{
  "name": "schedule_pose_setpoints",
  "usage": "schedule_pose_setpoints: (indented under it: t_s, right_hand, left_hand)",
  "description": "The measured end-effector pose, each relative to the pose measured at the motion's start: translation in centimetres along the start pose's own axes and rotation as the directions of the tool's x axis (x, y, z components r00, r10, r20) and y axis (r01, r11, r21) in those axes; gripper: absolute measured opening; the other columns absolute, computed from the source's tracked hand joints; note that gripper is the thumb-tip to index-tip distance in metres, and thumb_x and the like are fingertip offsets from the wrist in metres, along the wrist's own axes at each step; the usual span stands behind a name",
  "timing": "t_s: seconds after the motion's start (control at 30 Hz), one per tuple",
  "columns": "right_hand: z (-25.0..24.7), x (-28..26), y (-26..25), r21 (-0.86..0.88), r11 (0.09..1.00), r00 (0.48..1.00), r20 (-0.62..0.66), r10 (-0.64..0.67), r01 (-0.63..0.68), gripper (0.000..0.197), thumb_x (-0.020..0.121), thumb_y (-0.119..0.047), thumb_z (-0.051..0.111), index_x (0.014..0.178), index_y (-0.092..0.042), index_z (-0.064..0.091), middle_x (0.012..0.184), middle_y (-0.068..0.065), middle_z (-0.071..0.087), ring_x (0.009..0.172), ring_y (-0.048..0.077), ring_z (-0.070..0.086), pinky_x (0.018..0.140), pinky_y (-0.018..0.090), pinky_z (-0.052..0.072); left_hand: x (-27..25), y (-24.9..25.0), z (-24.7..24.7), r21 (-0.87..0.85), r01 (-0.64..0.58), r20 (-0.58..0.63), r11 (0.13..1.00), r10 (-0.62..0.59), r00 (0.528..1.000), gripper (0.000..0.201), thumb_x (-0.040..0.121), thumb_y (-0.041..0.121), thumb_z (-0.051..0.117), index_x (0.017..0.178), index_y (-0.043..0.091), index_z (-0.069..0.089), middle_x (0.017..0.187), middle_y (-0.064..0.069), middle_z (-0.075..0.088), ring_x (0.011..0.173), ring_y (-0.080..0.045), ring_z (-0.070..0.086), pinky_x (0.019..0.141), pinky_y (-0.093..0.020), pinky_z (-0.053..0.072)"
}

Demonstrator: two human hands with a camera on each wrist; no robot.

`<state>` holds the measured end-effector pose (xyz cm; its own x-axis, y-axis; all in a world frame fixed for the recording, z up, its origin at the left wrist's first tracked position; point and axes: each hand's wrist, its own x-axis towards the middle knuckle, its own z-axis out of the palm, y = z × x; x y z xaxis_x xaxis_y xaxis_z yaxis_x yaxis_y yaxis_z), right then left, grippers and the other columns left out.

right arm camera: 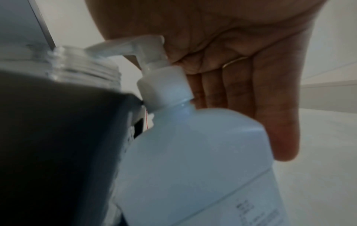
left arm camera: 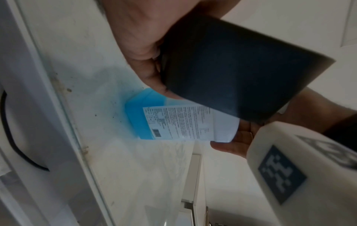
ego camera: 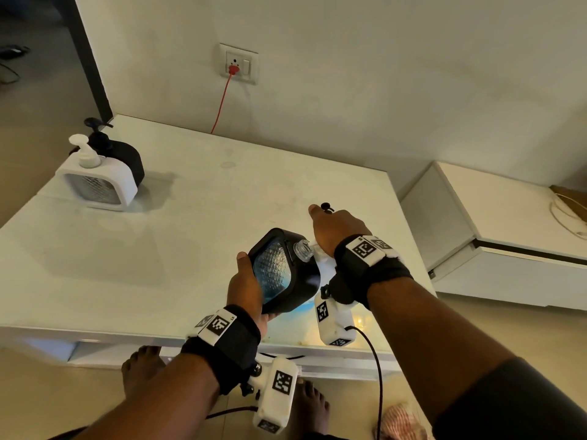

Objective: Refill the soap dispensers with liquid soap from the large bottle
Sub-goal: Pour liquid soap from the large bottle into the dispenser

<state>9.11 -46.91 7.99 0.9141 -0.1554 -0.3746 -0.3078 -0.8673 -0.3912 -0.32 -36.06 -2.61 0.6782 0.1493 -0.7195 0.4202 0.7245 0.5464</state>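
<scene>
The left hand (ego camera: 246, 289) is gripping a black square soap dispenser with a clear quilted window (ego camera: 281, 271), holding it tilted above the white glass-topped surface (ego camera: 190, 217), its open clear threaded neck (ego camera: 303, 249) just beside the white pump head (right arm camera: 135, 44) of the large translucent bottle of blue liquid soap (right arm camera: 203, 160). The right hand (ego camera: 338, 228) is resting palm-down on that pump head, fingers straight and relaxed, its grip loose. A white pump dispenser (ego camera: 95, 182) and a black one (ego camera: 122, 160) are standing together at the surface's far left corner.
</scene>
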Motion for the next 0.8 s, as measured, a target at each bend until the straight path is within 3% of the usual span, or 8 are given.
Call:
schedule_pose_setpoints:
  t_s: [0.13, 0.2, 0.3, 0.4, 0.47, 0.57, 0.7, 0.8]
  right_hand:
    - [-0.8, 0.3, -0.6, 0.016, 0.999, 0.994, 0.106, -0.031, 0.029, 0.076, 0.091, -0.077, 0.025, 0.107, -0.011, 0.058, 0.103, 0.009, 0.064, 0.088, 0.025, 0.06, 0.086, 0.033, 0.04]
    - [-0.8, 0.4, -0.6, 0.054, 0.998, 0.991, 0.129, -0.033, 0.026, 0.075, 0.092, -0.077, 0.023, 0.112, -0.013, 0.057, 0.098, 0.009, 0.063, 0.076, 0.021, 0.056, 0.087, 0.034, 0.042]
    - [-0.4, 0.7, -0.6, 0.006, 1.0, 0.996, 0.088, -0.027, 0.026, 0.077, 0.093, -0.075, 0.023, 0.123, -0.013, 0.058, 0.139, 0.013, 0.054, 0.107, 0.029, 0.058, 0.097, 0.036, 0.04]
    - [-0.1, 0.6, -0.4, -0.025, 1.0, 0.999, 0.043, -0.017, 0.018, 0.07, 0.097, -0.065, 0.026, 0.136, -0.014, 0.053, 0.149, 0.011, 0.046, 0.127, 0.032, 0.049, 0.106, 0.038, 0.035]
    - [0.0, 0.7, -0.2, -0.023, 1.0, 1.0, 0.025, -0.008, 0.008, 0.066, 0.098, -0.061, 0.027, 0.144, -0.017, 0.046, 0.146, 0.012, 0.048, 0.127, 0.033, 0.049, 0.105, 0.039, 0.035]
    - [0.3, 0.7, 0.1, -0.006, 1.0, 1.0, -0.019, 0.006, -0.006, 0.065, 0.097, -0.059, 0.033, 0.142, -0.014, 0.047, 0.139, 0.012, 0.055, 0.123, 0.033, 0.052, 0.103, 0.039, 0.038]
    - [0.1, 0.3, 0.2, 0.001, 1.0, 1.0, 0.002, 0.01, -0.01, 0.076, 0.094, -0.069, 0.034, 0.143, -0.013, 0.046, 0.138, 0.012, 0.055, 0.121, 0.032, 0.053, 0.102, 0.038, 0.038]
    - [-0.8, -0.2, -0.5, 0.036, 0.999, 0.996, 0.092, -0.023, 0.02, 0.079, 0.089, -0.08, 0.025, 0.107, -0.011, 0.058, 0.106, 0.01, 0.064, 0.092, 0.027, 0.06, 0.095, 0.038, 0.045]
  left_hand:
    - [0.2, 0.2, -0.1, -0.003, -0.002, 0.002, 1.0, 0.002, 1.0, 0.056, 0.104, 0.066, 0.034, 0.135, 0.027, 0.06, 0.133, -0.014, 0.066, 0.117, -0.038, 0.064, 0.103, -0.059, 0.052]
    - [0.1, 0.2, -0.1, -0.008, 0.0, 0.007, 1.0, 0.0, 1.0, 0.056, 0.104, 0.066, 0.034, 0.136, 0.027, 0.06, 0.133, -0.014, 0.066, 0.117, -0.038, 0.064, 0.102, -0.058, 0.053]
    - [-0.2, 0.2, 0.1, -0.005, -0.002, 0.011, 1.0, 0.002, 1.0, 0.054, 0.105, 0.064, 0.035, 0.134, 0.025, 0.06, 0.131, -0.015, 0.066, 0.115, -0.037, 0.065, 0.092, -0.051, 0.057]
    - [-0.5, 0.2, 0.1, 0.0, 0.003, 0.01, 1.0, -0.003, 1.0, 0.051, 0.105, 0.064, 0.034, 0.126, 0.026, 0.062, 0.128, -0.015, 0.067, 0.113, -0.037, 0.065, 0.085, -0.046, 0.058]
    - [-0.6, 0.2, 0.2, 0.001, 0.008, 0.01, 1.0, -0.008, 1.0, 0.05, 0.105, 0.064, 0.033, 0.119, 0.027, 0.063, 0.127, -0.014, 0.067, 0.112, -0.037, 0.066, 0.085, -0.046, 0.058]
    - [-0.4, 0.3, 0.1, 0.0, 0.014, 0.006, 1.0, -0.014, 1.0, 0.055, 0.105, 0.065, 0.033, 0.129, 0.025, 0.062, 0.128, -0.014, 0.067, 0.112, -0.037, 0.066, 0.082, -0.045, 0.059]
    - [-0.3, 0.2, 0.0, 0.012, 0.008, 0.002, 1.0, -0.008, 1.0, 0.054, 0.105, 0.064, 0.033, 0.13, 0.025, 0.061, 0.126, -0.014, 0.068, 0.109, -0.036, 0.067, 0.083, -0.045, 0.059]
    - [-0.2, 0.3, 0.0, 0.0, -0.001, 0.01, 1.0, 0.001, 1.0, 0.053, 0.106, 0.063, 0.034, 0.13, 0.025, 0.061, 0.127, -0.015, 0.067, 0.111, -0.037, 0.066, 0.096, -0.053, 0.056]
